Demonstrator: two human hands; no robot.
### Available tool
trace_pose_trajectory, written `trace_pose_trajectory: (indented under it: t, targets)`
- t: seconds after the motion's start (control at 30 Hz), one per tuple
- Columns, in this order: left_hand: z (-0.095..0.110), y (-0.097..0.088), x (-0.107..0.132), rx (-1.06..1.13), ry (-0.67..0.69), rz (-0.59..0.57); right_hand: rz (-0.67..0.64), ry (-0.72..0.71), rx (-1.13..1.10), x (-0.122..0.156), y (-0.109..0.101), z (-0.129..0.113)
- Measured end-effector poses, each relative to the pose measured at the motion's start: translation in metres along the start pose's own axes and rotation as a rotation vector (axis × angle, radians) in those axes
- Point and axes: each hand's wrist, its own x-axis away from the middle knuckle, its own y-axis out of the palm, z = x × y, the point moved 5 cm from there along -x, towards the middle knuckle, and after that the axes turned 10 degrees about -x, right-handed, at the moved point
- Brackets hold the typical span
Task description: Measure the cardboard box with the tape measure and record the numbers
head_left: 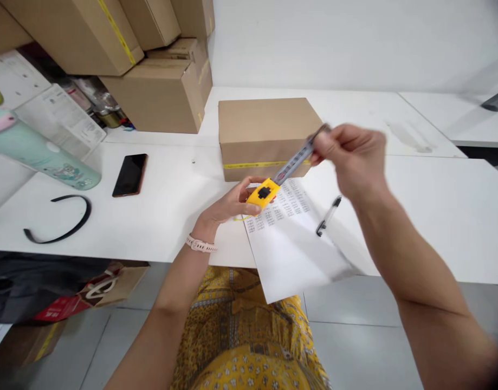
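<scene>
My left hand (228, 206) grips a yellow tape measure case (264, 193) just above the white table. My right hand (352, 157) pinches the end of the tape blade (297, 160) and holds it pulled out up and to the right, in front of a closed cardboard box (265, 130) with a yellow strip along its front. A printed sheet of paper (293, 244) lies under my hands and overhangs the table's front edge. A black pen (329, 215) rests on the sheet beside my right forearm.
A black phone (130, 174) and a curved black band (59, 219) lie on the table's left part. A mint bottle (33, 151) lies at the far left. Stacked cardboard boxes (159, 92) stand at the back left. Bags (70, 292) sit on the floor.
</scene>
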Motion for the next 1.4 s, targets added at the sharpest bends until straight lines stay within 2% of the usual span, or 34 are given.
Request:
trace_pose_trajectory:
  t: [0.1,0.17,0.23,0.3,0.37,0.43,0.5,0.57,0.7,0.77,0.83,0.9,0.97,1.0,1.03,1.1,1.17,1.2,1.27,1.33,1.4]
  targets:
    - [0.001,-0.003,-0.001,0.008,0.02,0.049,-0.084,0.108,0.1,0.03,0.02,0.023]
    - [0.002,-0.004,-0.002,-0.017,0.024,0.075,-0.048,0.13,0.259,0.042,0.015,0.036]
    - [0.003,-0.004,-0.002,-0.061,0.052,0.113,0.028,0.157,0.513,0.049,-0.003,0.051]
    - [0.007,-0.007,-0.002,-0.14,0.122,0.178,0.078,0.248,0.827,0.056,-0.028,0.068]
    - [0.016,-0.013,-0.001,-0.259,0.214,0.293,0.061,0.412,1.092,0.064,-0.051,0.086]
    - [0.031,-0.024,-0.001,-0.393,0.317,0.459,-0.003,0.564,1.213,0.075,-0.067,0.1]
    - [0.053,-0.036,-0.003,-0.543,0.414,0.627,-0.062,0.648,1.227,0.082,-0.074,0.108]
    - [0.078,-0.046,-0.01,-0.734,0.471,0.747,-0.085,0.662,1.185,0.086,-0.075,0.112]
    - [0.112,-0.062,-0.039,-1.149,0.376,0.866,-0.069,0.598,0.965,0.085,-0.076,0.119]
    - [0.117,-0.066,-0.055,-1.289,0.272,0.857,-0.048,0.593,0.857,0.086,-0.081,0.123]
    - [0.115,-0.066,-0.063,-1.378,0.197,0.849,-0.029,0.612,0.85,0.087,-0.086,0.125]
    - [0.111,-0.057,-0.058,-1.43,0.204,0.905,-0.013,0.641,0.948,0.089,-0.092,0.123]
    - [0.1,-0.038,-0.04,-1.454,0.281,0.968,-0.009,0.679,1.067,0.092,-0.095,0.118]
    - [0.09,-0.025,-0.029,-1.458,0.313,0.952,-0.015,0.692,1.109,0.093,-0.096,0.115]
    - [0.077,-0.01,-0.019,-1.466,0.325,0.881,-0.026,0.699,1.138,0.095,-0.097,0.113]
    - [0.038,0.018,-0.003,-1.507,0.214,0.557,-0.054,0.694,1.167,0.097,-0.098,0.112]
    - [-0.004,0.035,0.012,-1.541,-0.009,0.237,-0.087,0.673,1.179,0.098,-0.099,0.113]
    - [-0.021,0.039,0.02,-1.546,-0.104,0.114,-0.107,0.662,1.177,0.098,-0.1,0.114]
    - [-0.042,0.036,0.03,-1.546,-0.222,-0.043,-0.131,0.633,1.138,0.099,-0.102,0.115]
    - [-0.047,0.025,0.032,-1.538,-0.244,-0.116,-0.121,0.606,1.003,0.102,-0.104,0.111]
    - [-0.045,0.012,0.031,-1.528,-0.239,-0.174,-0.054,0.593,0.726,0.109,-0.108,0.103]
